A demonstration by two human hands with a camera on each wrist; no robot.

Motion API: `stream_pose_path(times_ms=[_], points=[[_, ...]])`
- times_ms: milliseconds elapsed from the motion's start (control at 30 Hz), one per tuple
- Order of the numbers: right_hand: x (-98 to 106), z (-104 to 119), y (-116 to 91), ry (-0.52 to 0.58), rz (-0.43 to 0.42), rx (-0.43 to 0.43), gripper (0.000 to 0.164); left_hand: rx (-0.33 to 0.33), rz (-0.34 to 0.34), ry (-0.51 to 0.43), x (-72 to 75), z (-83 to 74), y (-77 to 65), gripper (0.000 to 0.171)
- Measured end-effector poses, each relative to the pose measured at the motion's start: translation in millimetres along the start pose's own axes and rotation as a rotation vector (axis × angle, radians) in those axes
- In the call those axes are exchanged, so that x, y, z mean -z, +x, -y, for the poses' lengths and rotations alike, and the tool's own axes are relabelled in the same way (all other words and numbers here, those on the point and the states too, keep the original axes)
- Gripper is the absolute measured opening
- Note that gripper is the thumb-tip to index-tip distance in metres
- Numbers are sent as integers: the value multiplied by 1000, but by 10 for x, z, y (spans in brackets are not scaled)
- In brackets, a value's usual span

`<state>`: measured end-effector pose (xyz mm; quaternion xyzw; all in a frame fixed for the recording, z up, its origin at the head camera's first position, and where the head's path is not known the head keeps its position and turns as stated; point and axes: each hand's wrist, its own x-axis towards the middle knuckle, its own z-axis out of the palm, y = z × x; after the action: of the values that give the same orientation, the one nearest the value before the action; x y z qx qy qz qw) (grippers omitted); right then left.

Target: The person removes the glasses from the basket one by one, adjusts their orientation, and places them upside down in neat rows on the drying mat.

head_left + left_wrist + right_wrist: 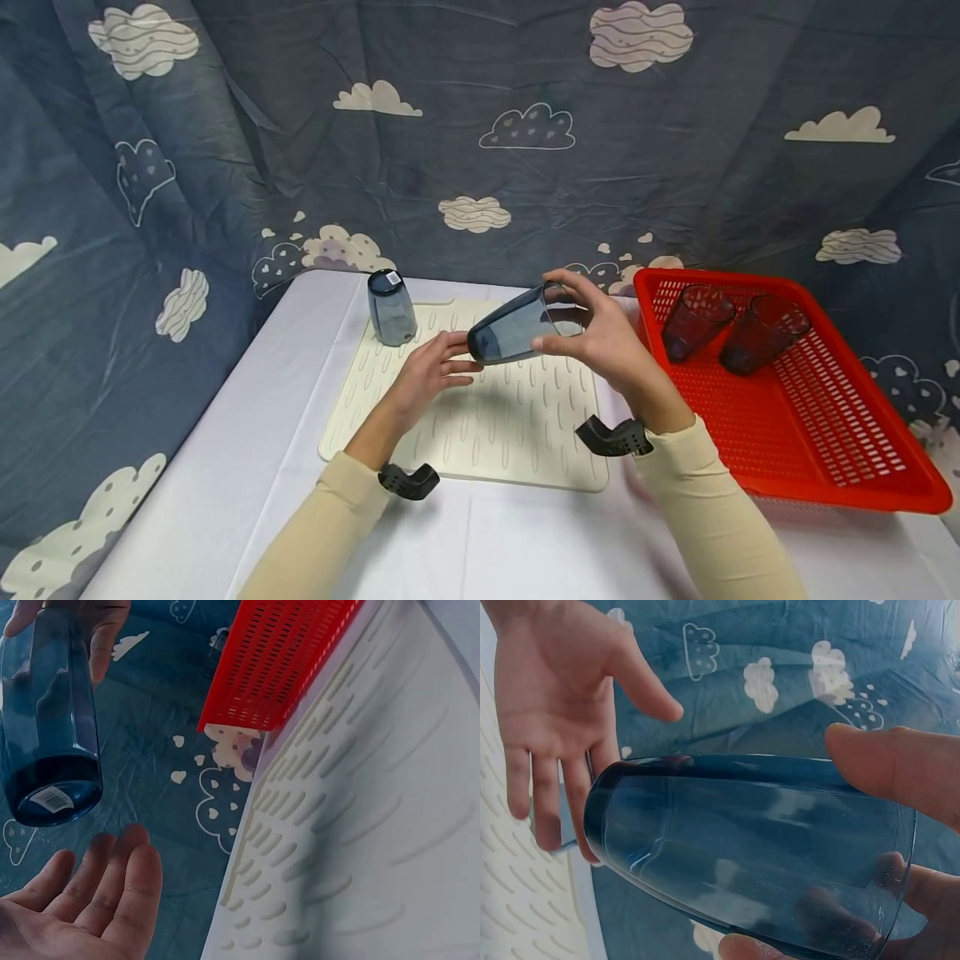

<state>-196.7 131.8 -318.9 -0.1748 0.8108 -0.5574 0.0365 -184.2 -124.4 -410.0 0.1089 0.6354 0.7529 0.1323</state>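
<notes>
Right hand (611,337) gripped a blue glass (513,327) near its rim, tilted sideways above the cream mat (517,433). Left hand (426,375), fingers extended and empty, was by the base, contact unclear. Second glass (393,317) stood upside down at mat's far-left corner.

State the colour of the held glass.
The glass is see-through blue, shown best in the right wrist view.

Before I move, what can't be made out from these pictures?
White label on the held glass, left wrist view: print too small and blurred.
Small label on the upturned glass, head view: too small to read.
Upturned glass, right wrist view: largely hidden behind the left hand.
Red basket, left wrist view: cut off by the top edge.
</notes>
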Motion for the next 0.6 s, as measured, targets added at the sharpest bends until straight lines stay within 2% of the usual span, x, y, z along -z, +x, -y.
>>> stream_pose_path(times_ms=[200,433,600], points=[[-15,35,-34,8,12,10,78,26,66,-95,-61,36,69,61],[-18,68,-75,17,29,22,78,75,127,-150,-110,61,102,62],[-17,58,-88,11,30,30,79,70,132,-160,-137,61,88,49]])
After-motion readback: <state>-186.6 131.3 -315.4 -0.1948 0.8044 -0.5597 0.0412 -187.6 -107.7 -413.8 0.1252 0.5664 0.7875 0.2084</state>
